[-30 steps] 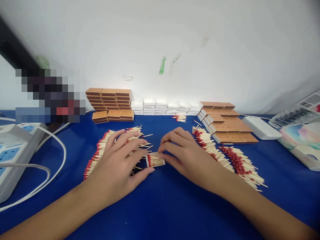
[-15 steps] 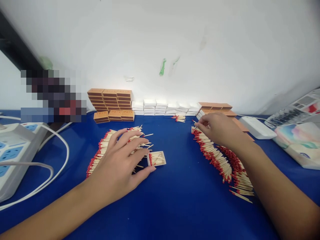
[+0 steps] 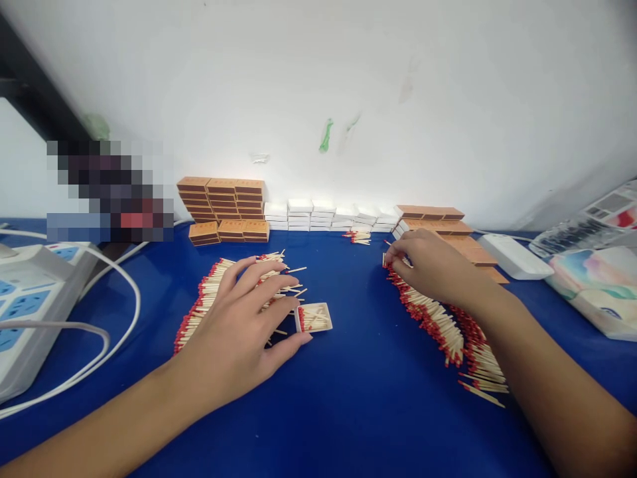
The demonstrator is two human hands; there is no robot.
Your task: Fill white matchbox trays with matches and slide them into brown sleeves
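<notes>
A small white matchbox tray (image 3: 324, 326) with red-headed matches (image 3: 312, 315) inside lies on the blue tabletop. My left hand (image 3: 243, 315) arches over a heap of loose matches (image 3: 194, 318), its thumb and index finger at the near and far corners of the tray's left end. My right hand (image 3: 423, 262) is at the far end of a curved row of matches (image 3: 438, 318). Its thumb and fingers are pinched together there, with a match (image 3: 387, 243) poking out past the fingertips. The palm and wrist hide part of the row.
Orange-brown matchboxes (image 3: 221, 199) and white trays (image 3: 323, 216) are stacked along the wall. More matchboxes (image 3: 430, 212) stand behind my right hand. A few matches (image 3: 358, 236) lie near the trays. A power strip (image 3: 30, 299) with white cables sits left; a white adapter (image 3: 515, 255) and a tissue pack (image 3: 597, 285) right.
My right hand has closed in on the end of the match row, with its fingers lower and more curled. My left hand stays beside the tray. The whole view has shifted slightly.
</notes>
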